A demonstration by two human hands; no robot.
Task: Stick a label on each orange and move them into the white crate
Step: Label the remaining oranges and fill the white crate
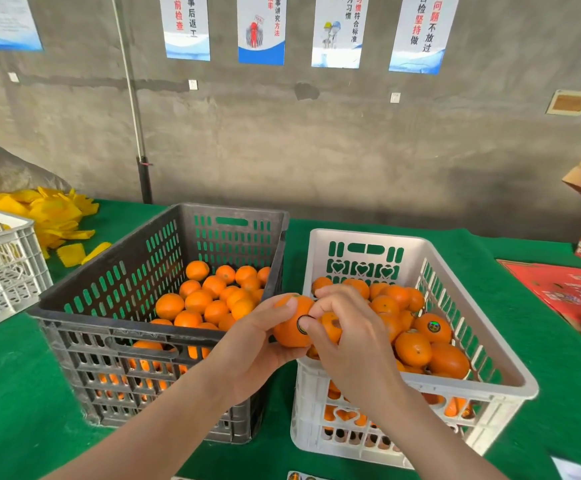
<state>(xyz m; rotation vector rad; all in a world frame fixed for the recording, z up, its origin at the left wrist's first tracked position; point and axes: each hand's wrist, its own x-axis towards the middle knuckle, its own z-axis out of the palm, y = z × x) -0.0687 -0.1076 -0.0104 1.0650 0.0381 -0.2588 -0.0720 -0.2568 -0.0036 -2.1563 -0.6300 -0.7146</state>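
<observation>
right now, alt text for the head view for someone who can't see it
A left hand holds an orange while the right hand presses a round label onto it. Below, a black crate on the left and a white crate on the right both hold oranges.

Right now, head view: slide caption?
Left hand holds an orange; right hand presses a label onto it by the white crate.

Left hand (251, 344) gripping orange (289, 332), right hand (348, 337) pinching label (303, 323) (dark-rimmed) against it

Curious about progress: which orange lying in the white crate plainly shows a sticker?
The top orange by the crate's right wall: it alone has a round dark sticker facing up.
</observation>
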